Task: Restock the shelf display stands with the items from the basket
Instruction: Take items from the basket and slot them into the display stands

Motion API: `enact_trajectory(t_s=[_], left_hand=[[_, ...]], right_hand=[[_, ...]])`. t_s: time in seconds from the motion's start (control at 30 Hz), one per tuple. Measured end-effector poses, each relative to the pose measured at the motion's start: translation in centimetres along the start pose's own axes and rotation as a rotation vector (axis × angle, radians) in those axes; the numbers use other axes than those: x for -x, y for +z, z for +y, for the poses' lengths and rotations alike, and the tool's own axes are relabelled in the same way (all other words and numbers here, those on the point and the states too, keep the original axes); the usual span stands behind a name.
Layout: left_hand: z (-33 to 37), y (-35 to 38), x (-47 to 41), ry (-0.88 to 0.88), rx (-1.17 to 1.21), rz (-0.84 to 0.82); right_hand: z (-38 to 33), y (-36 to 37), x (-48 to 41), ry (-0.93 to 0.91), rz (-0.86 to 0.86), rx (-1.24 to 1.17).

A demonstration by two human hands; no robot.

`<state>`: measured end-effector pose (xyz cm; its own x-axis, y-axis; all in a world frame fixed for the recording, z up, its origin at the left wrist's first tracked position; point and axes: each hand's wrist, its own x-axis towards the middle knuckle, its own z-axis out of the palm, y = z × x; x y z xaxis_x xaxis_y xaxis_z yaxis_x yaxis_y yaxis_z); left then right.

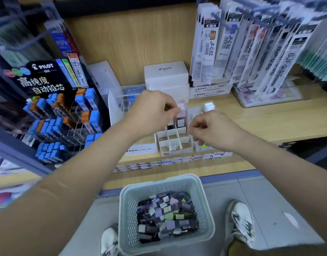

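A pale green perforated basket (203, 206) stands on the floor between my shoes, full of several small lead cases with purple, white and yellow caps (167, 215). On the wooden shelf above sits a white display stand with a grid of cells (174, 143). My left hand (151, 111) pinches a pink-capped lead case (181, 115) standing in a back cell of the stand. My right hand (208, 130) hovers at the stand's right side with curled fingers; whether it holds anything is hidden.
A black Pilot lead display (54, 111) with blue and orange cases fills the left. White Pilot boxes (166, 74) and Mono refill boxes (208, 90) stand at the shelf back. Refill packets (251, 43) hang at the upper right. Price labels (177, 161) line the shelf edge.
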<state>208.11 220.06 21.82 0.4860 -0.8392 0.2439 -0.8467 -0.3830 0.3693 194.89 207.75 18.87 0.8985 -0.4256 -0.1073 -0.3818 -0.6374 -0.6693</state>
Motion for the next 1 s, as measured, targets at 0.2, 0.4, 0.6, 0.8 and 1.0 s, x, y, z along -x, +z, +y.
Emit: enact_trajectory(t_s=[0.2,0.4,0.6,0.8,1.0], left_hand=[[-0.5,-0.6,6.3,-0.164,0.193,-0.678],[-7.4,12.6,14.3,-0.302,-0.05,-0.878],[-9.4,24.2,21.4,-0.486,0.023,-0.969],[-11.2,29.7,24.3,-0.46,-0.004,-0.958],[-12.9,31.1,23.6,-0.403,-0.116,-0.944]], right_hand=[[1.5,7.4,3.0,-0.025,-0.45,0.213],[8.5,15.2,3.7,0.188,-0.722,0.445],[13.8,23.9,2.6,0.315,-0.662,0.278],[16.8,31.4,4.5,0.266,-0.608,0.382],[16.6,33.3,3.6,0.284,-0.511,0.491]])
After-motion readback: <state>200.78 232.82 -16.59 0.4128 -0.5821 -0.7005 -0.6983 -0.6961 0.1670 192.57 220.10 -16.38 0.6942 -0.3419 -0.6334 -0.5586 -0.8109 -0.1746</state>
